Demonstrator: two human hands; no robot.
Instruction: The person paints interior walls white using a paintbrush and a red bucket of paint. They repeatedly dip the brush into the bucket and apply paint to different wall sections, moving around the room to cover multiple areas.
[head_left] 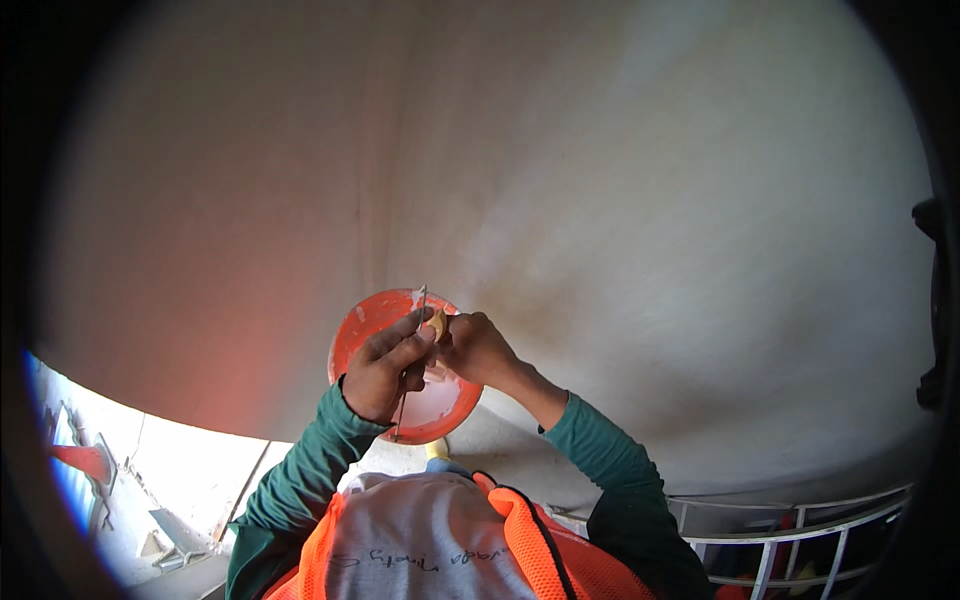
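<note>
My two hands meet in front of me above an orange tub [465, 405] that holds a pale, wet, plaster-like mix. Between them is a trowel, its thin blade [401, 415] seen edge-on and standing nearly upright in the picture. A tan handle-like piece [438, 323] shows beside the blade. My left hand [388, 365] is closed on the trowel, with the thumb lying toward the tan piece. Curled fingers of my right hand [478, 348] close round the right side of that piece; its fingertips are partly hidden. White smears mark the tub's inner wall.
A large, smooth pale wall [650, 220] curves in front of me and to both sides. At the lower right runs a white metal railing [780, 537]. An orange cone [85, 460] and some scraps [175, 535] lie on the bright floor at the lower left.
</note>
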